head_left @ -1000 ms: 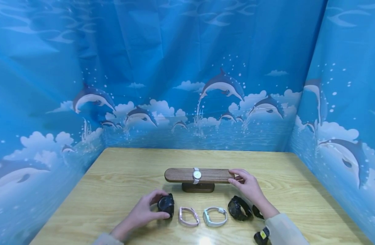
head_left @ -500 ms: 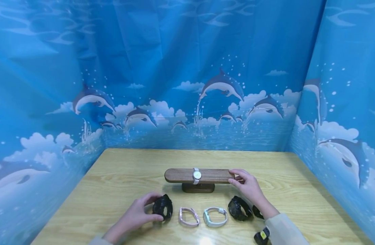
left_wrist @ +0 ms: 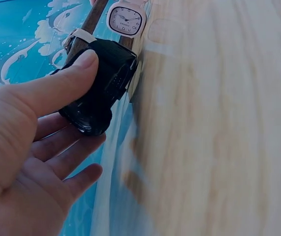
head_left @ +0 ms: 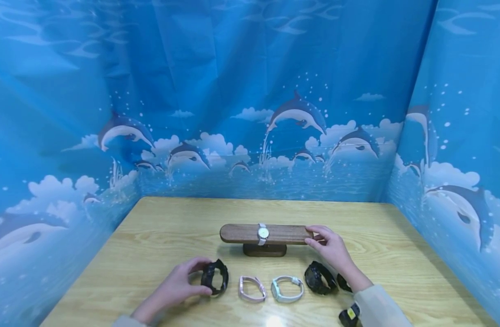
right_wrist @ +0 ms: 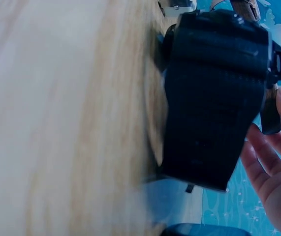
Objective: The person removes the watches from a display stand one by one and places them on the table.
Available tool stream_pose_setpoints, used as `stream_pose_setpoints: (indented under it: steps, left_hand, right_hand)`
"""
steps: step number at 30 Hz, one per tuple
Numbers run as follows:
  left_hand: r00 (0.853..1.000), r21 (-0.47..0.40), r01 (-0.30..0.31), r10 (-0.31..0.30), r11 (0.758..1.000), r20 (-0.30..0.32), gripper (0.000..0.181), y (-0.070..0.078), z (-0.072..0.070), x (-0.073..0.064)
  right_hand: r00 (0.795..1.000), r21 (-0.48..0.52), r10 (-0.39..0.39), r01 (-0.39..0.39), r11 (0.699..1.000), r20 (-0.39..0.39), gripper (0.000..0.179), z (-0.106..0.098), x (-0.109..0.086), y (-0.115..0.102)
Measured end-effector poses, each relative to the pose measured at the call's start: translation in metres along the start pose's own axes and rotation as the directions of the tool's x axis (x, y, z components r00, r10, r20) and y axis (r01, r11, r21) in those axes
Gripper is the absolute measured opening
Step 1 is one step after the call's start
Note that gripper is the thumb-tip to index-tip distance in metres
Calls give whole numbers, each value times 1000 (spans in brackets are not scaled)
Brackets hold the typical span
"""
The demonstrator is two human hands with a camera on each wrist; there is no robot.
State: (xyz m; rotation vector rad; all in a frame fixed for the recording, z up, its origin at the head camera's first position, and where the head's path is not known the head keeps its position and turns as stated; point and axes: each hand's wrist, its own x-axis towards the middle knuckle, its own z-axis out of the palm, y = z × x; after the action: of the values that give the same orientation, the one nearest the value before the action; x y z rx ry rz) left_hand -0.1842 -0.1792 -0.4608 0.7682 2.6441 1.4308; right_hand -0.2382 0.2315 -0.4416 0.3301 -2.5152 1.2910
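Note:
My left hand [head_left: 172,287] pinches a black watch [head_left: 207,277], its strap closed in a loop, just left of the row of watches. In the left wrist view, the thumb presses the black strap [left_wrist: 111,69] and the fingers lie beneath the watch. My right hand [head_left: 332,250] grips the right end of a dark wooden watch stand [head_left: 239,233], a rounded bar on a low base. Around the bar's middle sits a white-strapped round watch [head_left: 263,233]. From the right wrist view, another black watch [right_wrist: 209,108] hides much of the stand.
On the wooden table [head_left: 172,218] stand a pink watch [head_left: 252,299], a mint-green watch [head_left: 276,291] and a black watch [head_left: 313,278] in front of the stand. More black watches [head_left: 349,316] lie partly under the right forearm. A blue dolphin-print curtain [head_left: 233,91] surrounds the table.
My left hand has moved slightly left with the black watch and turned it, so the strap's open loop now faces the head camera. The right hand stays on the stand.

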Motion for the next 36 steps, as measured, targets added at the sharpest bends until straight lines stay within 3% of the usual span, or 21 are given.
stream_pose_setpoints:
  steps: [6, 24, 36]
  left_hand:
    - [999, 6, 37, -37, 999, 8, 73, 0, -1, 0]
    - [1000, 74, -21, 20, 997, 14, 73, -1, 1, 0]
    - [999, 30, 11, -12, 999, 40, 74, 0, -3, 0]
  right_hand:
    - [1000, -3, 2, -2, 1000, 4, 34, 0, 0, 0]
    - [1000, -9, 13, -13, 1000, 3, 33, 0, -1, -1]
    - [1000, -16, 8, -8, 1000, -8, 33, 1, 0, 0]
